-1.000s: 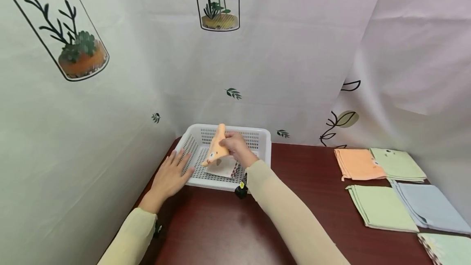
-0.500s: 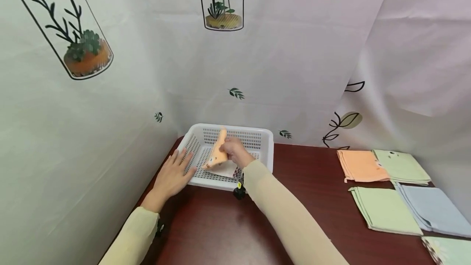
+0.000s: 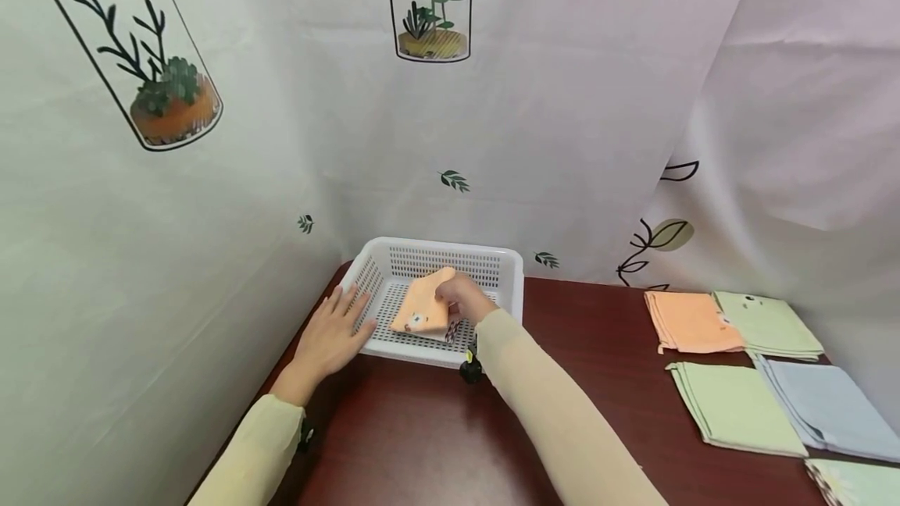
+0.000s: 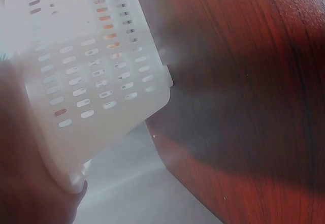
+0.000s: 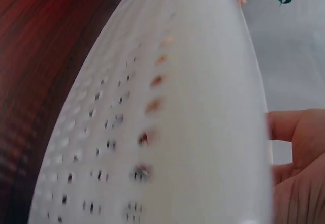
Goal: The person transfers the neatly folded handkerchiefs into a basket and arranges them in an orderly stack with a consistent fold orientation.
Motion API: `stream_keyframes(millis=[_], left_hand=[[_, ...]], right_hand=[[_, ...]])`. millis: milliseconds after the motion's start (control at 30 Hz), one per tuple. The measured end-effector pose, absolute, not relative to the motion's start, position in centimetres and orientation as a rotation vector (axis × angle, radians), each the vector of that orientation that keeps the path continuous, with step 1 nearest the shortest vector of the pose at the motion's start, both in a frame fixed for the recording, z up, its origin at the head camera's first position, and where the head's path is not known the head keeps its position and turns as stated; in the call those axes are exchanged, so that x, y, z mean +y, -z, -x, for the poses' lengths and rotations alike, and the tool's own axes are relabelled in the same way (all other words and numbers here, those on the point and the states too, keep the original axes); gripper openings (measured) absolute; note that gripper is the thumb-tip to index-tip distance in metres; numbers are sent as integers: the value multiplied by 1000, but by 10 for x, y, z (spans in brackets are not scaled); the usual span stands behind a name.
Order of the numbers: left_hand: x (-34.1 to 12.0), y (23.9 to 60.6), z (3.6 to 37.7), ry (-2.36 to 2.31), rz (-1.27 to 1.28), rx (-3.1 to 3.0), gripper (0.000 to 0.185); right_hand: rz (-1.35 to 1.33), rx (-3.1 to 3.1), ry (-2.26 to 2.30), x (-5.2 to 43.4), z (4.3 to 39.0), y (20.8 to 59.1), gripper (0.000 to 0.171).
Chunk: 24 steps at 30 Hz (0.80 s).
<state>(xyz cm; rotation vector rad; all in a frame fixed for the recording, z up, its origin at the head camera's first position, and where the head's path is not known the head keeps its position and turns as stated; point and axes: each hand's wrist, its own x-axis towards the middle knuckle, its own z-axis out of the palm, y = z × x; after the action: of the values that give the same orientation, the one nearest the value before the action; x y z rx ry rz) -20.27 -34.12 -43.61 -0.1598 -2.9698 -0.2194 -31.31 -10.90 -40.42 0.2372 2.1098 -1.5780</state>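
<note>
In the head view a folded orange towel (image 3: 422,304) with a small printed face lies low inside a white plastic basket (image 3: 512,272). My right hand (image 3: 460,297) pinches its right side. Beneath it shows the checkered edge of a white towel (image 3: 450,332). My left hand (image 3: 332,336) rests on the basket's left rim, fingers straight and spread. The left wrist view has the slotted basket wall (image 4: 101,87) close up, with part of the left hand dark at the side. In the right wrist view the basket wall hides most of what the right hand (image 5: 304,158) holds.
On the right of the dark red table (image 3: 422,428) lie several folded towels: orange (image 3: 692,322), green (image 3: 766,324), another green (image 3: 734,404), blue (image 3: 830,404) and a pale flowered one (image 3: 858,481). A printed curtain (image 3: 562,100) hangs behind the basket and along the left side.
My right hand has lowered the orange towel in the basket, and the towel has tipped from steep to nearly flat over the white one. The left hand stays on the rim.
</note>
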Motion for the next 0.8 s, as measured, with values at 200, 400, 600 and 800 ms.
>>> stream_keyframes(millis=[200, 400, 600, 800], left_hand=[[-340, 436, 203, 224, 159, -2956, 68], [-338, 437, 203, 229, 170, -2958, 68], [-340, 437, 203, 201, 172, -2949, 68], [-341, 437, 203, 229, 180, -2944, 67]], right_hand=[[-213, 2134, 1519, -100, 311, 400, 47], [-186, 2175, 1447, -91, 309, 393, 39], [-182, 2206, 1412, -81, 310, 385, 39], [-147, 2265, 1366, -70, 315, 379, 39]])
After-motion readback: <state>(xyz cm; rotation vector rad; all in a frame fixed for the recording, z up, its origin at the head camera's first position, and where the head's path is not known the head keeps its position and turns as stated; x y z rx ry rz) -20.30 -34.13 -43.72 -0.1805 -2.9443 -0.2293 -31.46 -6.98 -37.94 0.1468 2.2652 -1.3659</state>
